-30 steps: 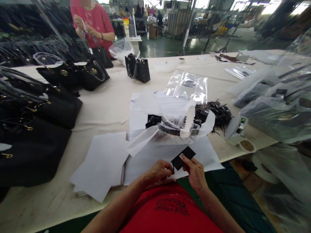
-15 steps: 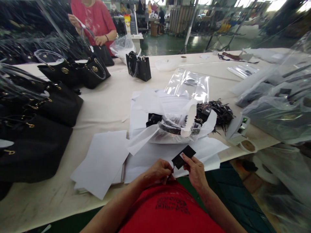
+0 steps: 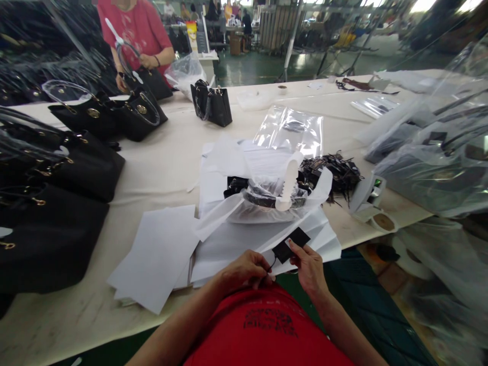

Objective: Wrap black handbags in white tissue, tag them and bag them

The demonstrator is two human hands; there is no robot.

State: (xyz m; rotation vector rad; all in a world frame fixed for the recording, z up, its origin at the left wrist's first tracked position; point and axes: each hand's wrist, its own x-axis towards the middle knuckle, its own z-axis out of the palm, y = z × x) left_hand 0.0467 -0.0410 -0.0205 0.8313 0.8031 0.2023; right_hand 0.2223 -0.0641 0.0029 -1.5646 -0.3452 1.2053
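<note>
Close to my body, my right hand (image 3: 309, 265) pinches a black hang tag (image 3: 286, 249) between thumb and fingers. A small white label shows on the tag by my thumb. My left hand (image 3: 249, 267) is closed on the tag's thin dark cord (image 3: 273, 263), just left of the tag. Beyond both hands stands a black handbag (image 3: 235, 186) with clear plastic and white paper around it. A white toothed strip (image 3: 288, 185) sits at its handle. To the bag's right lies a heap of black tags with cords (image 3: 335, 175).
Black handbags (image 3: 53, 239) crowd the left side. White paper sheets (image 3: 156, 254) lie front left, clear plastic bags (image 3: 293, 129) beyond the wrapped bag. A tape dispenser (image 3: 368, 195) and plastic-wrapped bags (image 3: 434, 173) are right. A co-worker in red (image 3: 135, 35) handles a bag across the table.
The tag and my right hand have shifted slightly right, with the cord still held in my left hand. Across the table, one of the co-worker's hands has lowered to the bag.
</note>
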